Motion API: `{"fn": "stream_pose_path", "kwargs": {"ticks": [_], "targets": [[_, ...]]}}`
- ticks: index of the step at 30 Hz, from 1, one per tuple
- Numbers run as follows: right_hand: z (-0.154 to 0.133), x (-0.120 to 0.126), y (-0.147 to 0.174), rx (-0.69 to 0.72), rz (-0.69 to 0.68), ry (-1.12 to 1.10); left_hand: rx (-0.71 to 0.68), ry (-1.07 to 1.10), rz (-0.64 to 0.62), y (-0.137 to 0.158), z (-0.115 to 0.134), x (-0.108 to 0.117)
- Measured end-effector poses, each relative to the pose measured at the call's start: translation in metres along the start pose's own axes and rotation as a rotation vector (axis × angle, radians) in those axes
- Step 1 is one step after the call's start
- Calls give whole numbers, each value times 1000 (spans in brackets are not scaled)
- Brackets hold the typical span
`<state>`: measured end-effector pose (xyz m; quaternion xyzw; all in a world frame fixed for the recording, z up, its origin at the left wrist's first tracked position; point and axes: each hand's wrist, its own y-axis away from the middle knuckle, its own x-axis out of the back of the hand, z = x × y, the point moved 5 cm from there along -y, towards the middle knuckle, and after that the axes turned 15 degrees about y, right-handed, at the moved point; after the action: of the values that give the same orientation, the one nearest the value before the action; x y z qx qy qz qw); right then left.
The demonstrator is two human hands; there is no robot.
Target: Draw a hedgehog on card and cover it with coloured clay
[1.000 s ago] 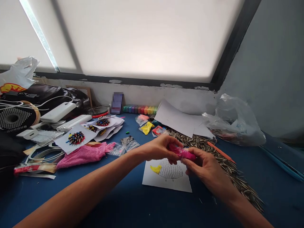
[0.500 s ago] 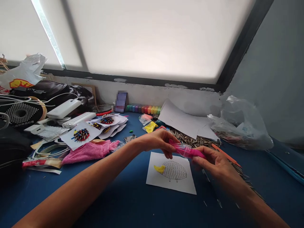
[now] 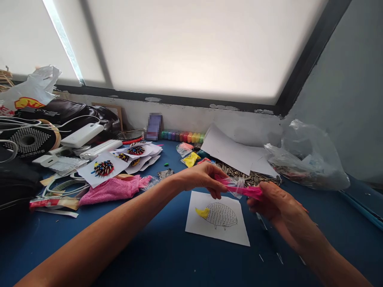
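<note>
Between my two hands stretches a bright pink piece of modelling clay (image 3: 253, 192) in a clear plastic wrapper (image 3: 237, 186). My left hand (image 3: 206, 179) is closed on the wrapper's left end, thumb and fingers pinched together. On the right end, my right hand (image 3: 277, 201) is closed too, slightly blurred. Just below lies a white sheet of paper (image 3: 194, 223) with a hedgehog-like outline drawing (image 3: 222, 215) filled with small marks. Yellow clay (image 3: 202, 213) covers the drawing's pointed head.
Striped sunflower seeds (image 3: 233, 169) lie behind my hands, partly under white sheets (image 3: 227, 153). A clear plastic bag (image 3: 314, 167) stands at right. Pink cloth (image 3: 110, 191), finished pictures (image 3: 103, 169) and a white power bank (image 3: 82, 135) crowd the left. Several coloured clay packs (image 3: 182, 136) line the wall.
My right hand has turned and shifted slightly right, pulling at the pink clay's wrapper, which looks more stretched. My left hand stays nearly in place.
</note>
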<state>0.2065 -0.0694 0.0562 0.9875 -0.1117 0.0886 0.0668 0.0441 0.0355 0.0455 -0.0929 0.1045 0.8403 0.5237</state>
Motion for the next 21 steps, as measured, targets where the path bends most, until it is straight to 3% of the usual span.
{"fn": "stream_pose_path", "kwargs": {"ticks": [5, 13, 21], "targets": [[3, -1, 3, -29, 30, 87, -12, 38, -2, 1, 4, -4], [-2, -2, 5, 85, 53, 453, -38, 57, 62, -2, -1, -2], [1, -4, 2, 55, 56, 483, 3, 109, -9, -2, -5, -8]]}}
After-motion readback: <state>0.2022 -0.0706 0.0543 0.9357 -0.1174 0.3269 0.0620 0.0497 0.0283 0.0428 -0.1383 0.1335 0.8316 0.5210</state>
